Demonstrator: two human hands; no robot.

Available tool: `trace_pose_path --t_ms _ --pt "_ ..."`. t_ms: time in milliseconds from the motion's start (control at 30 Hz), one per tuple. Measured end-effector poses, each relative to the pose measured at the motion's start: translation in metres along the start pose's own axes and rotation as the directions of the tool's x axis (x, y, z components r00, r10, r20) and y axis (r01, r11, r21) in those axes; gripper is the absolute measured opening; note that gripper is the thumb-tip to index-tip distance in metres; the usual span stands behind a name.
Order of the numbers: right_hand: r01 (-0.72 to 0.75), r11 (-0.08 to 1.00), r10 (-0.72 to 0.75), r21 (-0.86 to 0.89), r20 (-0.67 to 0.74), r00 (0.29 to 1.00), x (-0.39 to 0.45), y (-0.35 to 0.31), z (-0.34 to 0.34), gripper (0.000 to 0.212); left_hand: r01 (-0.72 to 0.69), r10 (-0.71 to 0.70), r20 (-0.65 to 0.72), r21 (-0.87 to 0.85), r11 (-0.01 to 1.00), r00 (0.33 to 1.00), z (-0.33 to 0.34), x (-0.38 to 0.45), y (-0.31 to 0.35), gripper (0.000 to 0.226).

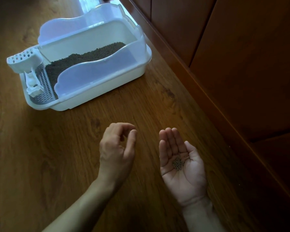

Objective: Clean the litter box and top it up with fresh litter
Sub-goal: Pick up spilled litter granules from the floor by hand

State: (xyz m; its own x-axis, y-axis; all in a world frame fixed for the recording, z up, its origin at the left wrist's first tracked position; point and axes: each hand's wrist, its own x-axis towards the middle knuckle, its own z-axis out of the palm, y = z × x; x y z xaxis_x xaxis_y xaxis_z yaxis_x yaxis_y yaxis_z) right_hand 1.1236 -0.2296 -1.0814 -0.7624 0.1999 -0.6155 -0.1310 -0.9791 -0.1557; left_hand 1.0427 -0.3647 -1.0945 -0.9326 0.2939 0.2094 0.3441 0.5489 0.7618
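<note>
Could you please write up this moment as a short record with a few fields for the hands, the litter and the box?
left hand: fingers loosely curled, holding nothing, above the wooden floor
right hand: palm up, flat, carrying a small pile of litter pellets
litter box: white, on the floor ahead, dark litter inside
scoop: white, slotted, at the box's left end

The litter box (pixel 84 67) sits on the floor (pixel 40 148), far left of the frame, near the wall (pixel 241 64) on the right. Litter (pixel 84 59) lies in the box. The scoop (pixel 22 62) rests on its left end. The hands are nearer the camera: left hand (pixel 117 151) beside right hand (pixel 181 163), whose upturned palm holds a few pellets (pixel 178 163).
</note>
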Motion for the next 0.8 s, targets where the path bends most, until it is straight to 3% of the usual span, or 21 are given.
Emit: trace_pose_path --t_ms 33,133,367,533,800 --pt "-0.046 0.997 0.040 0.057 0.090 0.995 -0.003 -0.002 -0.003 0.052 0.037 -0.037 0.003 0.066 0.997 0.999 0.001 0.005 -0.011 0.006" --pt "-0.058 0.992 0.053 0.112 0.052 0.997 0.001 -0.002 -0.012 0.051 0.116 -0.127 0.058 0.169 0.979 0.990 0.004 0.013 -0.039 0.013" --pt "-0.047 0.996 0.044 0.071 0.041 0.998 0.001 -0.010 -0.010 0.052 0.099 -0.175 0.152 0.412 0.906 0.973 0.015 0.022 -0.062 0.017" --pt "-0.060 0.995 0.056 0.084 0.043 0.998 0.007 -0.013 -0.015 0.052 -0.106 -0.017 0.265 0.445 0.889 0.964 0.027 0.019 -0.059 0.012" --pt "-0.068 0.995 0.067 0.078 0.011 0.998 0.011 -0.012 -0.018 0.054 -0.218 0.084 0.298 0.453 0.864 0.951 0.041 0.023 -0.062 0.008"
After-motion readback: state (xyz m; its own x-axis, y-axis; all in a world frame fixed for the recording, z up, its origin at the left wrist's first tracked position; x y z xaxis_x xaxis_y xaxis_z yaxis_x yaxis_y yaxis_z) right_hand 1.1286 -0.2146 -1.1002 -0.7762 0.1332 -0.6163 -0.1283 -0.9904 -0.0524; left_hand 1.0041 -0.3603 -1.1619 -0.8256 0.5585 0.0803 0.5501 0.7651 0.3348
